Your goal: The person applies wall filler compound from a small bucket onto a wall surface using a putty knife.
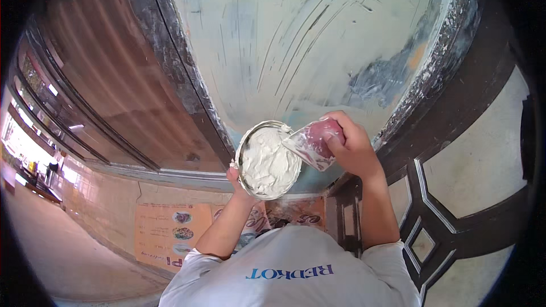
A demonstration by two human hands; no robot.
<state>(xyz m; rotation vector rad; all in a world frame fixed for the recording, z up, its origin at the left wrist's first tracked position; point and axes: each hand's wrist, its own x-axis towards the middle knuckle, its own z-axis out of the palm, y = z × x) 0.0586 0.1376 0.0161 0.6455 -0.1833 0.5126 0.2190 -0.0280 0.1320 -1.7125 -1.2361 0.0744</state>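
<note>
While the tub (242, 159) hid most of the left hand (236, 181) gripping it (fingers largely unseen), the right hand (355, 148), angled inward, clutched a smeared scraper (313, 141).

int. reno site, patchy wall (307, 40), filler (266, 162)

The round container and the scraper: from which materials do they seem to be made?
The container is probably metal: its thin rim looks grey and slightly shiny beside the white paste. The scraper looks dull red, perhaps plastic or rubber from that colour; smears hide too much to be sure.
</note>
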